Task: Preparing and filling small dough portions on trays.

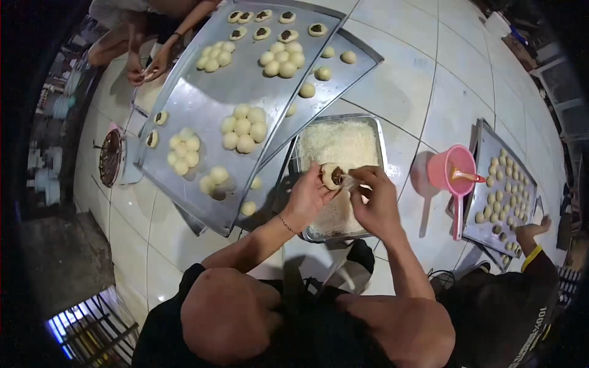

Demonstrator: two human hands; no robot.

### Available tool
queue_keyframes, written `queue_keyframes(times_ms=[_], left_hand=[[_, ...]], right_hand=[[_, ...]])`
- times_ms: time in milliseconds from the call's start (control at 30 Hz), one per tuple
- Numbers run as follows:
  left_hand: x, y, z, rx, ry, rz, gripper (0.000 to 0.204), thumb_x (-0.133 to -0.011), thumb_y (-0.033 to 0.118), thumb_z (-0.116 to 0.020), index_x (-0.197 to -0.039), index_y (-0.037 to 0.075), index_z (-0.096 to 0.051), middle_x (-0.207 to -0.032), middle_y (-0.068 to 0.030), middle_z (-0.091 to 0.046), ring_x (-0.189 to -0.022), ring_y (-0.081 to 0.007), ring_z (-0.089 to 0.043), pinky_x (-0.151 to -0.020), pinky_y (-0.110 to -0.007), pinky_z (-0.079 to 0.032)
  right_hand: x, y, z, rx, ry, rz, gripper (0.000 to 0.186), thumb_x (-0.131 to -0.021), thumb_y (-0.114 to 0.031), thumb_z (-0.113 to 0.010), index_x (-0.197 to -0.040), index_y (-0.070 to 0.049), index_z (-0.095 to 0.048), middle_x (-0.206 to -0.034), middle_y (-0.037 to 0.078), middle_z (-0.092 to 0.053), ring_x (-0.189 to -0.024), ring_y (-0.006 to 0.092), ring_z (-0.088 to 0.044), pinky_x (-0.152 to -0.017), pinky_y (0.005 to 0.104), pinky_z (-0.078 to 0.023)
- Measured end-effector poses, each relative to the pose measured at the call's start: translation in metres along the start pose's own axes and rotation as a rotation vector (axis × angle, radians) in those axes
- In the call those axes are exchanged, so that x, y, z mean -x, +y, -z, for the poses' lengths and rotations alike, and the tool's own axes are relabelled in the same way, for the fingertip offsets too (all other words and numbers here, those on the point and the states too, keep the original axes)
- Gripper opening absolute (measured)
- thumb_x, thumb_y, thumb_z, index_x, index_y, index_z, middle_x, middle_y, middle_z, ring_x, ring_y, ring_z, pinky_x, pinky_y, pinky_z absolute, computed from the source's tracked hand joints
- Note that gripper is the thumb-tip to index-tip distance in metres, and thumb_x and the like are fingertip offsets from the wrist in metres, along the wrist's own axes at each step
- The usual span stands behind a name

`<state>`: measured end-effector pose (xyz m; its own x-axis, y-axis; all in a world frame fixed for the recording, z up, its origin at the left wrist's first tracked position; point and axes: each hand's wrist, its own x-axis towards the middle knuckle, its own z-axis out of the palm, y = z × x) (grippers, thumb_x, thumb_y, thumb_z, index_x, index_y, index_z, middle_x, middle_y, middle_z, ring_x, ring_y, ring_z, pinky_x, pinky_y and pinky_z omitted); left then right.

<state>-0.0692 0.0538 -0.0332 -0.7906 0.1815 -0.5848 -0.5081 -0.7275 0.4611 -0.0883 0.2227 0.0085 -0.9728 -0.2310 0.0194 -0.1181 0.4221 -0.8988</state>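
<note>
My left hand [305, 201] holds a flattened dough round [327, 176] with dark brown filling in its middle, gripped by the fingertips. Right beside it, the fingers of my right hand [379, 202] are pinched on a few pale shreds [350, 182] at the edge of the filling. Both hands are above a rectangular metal pan [381, 142] that holds a bed of pale shreds, apparently grated cheese [337, 140]. My forearms and hands hide part of the pan's near half.
Left, a large metal tray [202, 104] carries clustered dough balls and filled rounds, overlapping another tray [353, 80]. A bowl of dark filling [111, 158] stands far left. Right are a pink dipper [453, 168] with a brush and a tray of small balls [469, 227]. Other people's hands [156, 64] work at upper left.
</note>
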Motion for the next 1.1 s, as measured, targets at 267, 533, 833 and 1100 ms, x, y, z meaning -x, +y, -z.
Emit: queue_keyframes(times_ms=[267,533,833,1100], left_hand=[[0.013,-0.007,0.001,-0.321,-0.072,-0.118,0.031,-0.098,0.008,-0.050,-0.128,0.006,-0.049,-0.110,-0.0096,-0.060,-0.093,-0.0159,-0.061,-0.082,-0.028,-0.054],[0.020,0.021,0.000,-0.333,-0.125,-0.157,0.036,-0.090,-0.002,-0.047,-0.125,0.005,-0.054,-0.100,-0.0091,-0.063,-0.077,-0.0151,-0.064,-0.066,-0.028,-0.056],[0.039,0.029,-0.013,-1.509,-0.191,-0.473,0.077,-0.078,-0.008,-0.047,-0.151,0.006,-0.027,-0.107,-0.0175,-0.067,-0.082,-0.0246,-0.067,-0.068,-0.033,-0.052],[0.046,0.056,-0.016,-0.980,-0.158,-0.406,0.069,-0.088,-0.005,-0.050,-0.150,0.003,-0.024,-0.147,-0.0201,-0.039,-0.119,-0.0305,-0.055,-0.100,-0.037,-0.045]], right_hand=[[0.005,-0.016,-0.026,0.259,0.054,0.198,0.045,-0.079,0.003,-0.063,-0.124,0.000,-0.057,-0.112,0.016,-0.060,-0.091,0.0273,-0.060,-0.077,0.0349,-0.049],[0.004,-0.012,-0.010,-0.570,-0.204,-0.255,0.037,-0.079,0.005,-0.067,-0.115,0.000,-0.060,-0.107,0.013,-0.062,-0.089,0.0177,-0.057,-0.076,0.0284,-0.047],[0.003,-0.020,-0.025,0.203,0.111,0.499,0.011,-0.077,0.007,-0.070,-0.086,0.002,-0.066,-0.088,0.009,-0.062,-0.068,0.0189,-0.056,-0.062,0.0284,-0.047],[0.012,-0.037,-0.014,-0.028,-0.017,0.129,0.014,-0.076,0.007,-0.070,-0.089,0.002,-0.066,-0.089,0.009,-0.061,-0.069,0.0175,-0.055,-0.064,0.0269,-0.047]])
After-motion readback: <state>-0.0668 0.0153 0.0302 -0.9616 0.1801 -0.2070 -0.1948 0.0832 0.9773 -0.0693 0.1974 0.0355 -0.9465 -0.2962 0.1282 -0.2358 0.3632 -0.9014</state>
